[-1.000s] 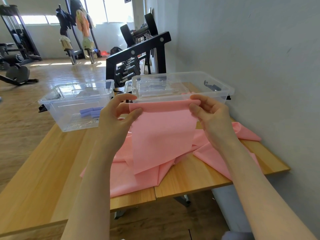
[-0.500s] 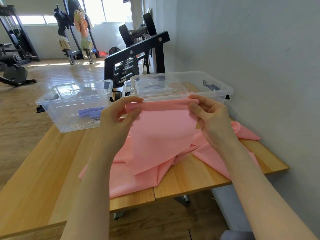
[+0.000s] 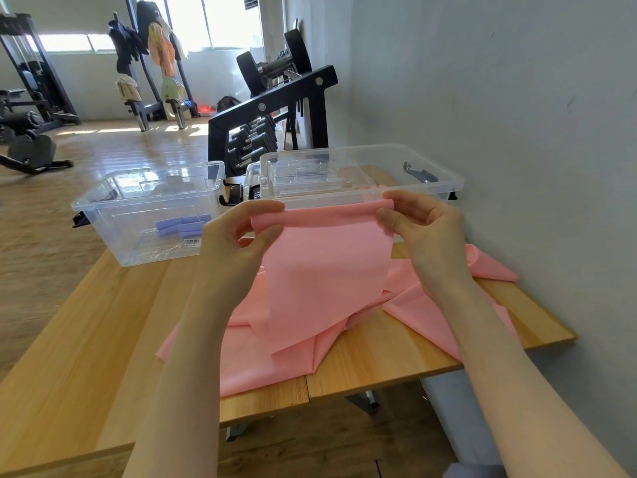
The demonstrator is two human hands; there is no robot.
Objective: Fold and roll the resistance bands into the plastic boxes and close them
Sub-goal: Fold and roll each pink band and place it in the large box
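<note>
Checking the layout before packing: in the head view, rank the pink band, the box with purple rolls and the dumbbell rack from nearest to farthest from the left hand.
1. Pink band: pinched by the left hand.
2. Box with purple rolls: just left of it on the table.
3. Dumbbell rack: behind the table, farthest.

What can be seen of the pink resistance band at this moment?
The pink resistance band is a wide, thin, matte sheet, looking stretchy. Its top edge is rolled or folded over and held up, pinched at one end by the left hand and at the other by the right hand. The rest hangs down and lies crumpled on the wooden table.
</note>
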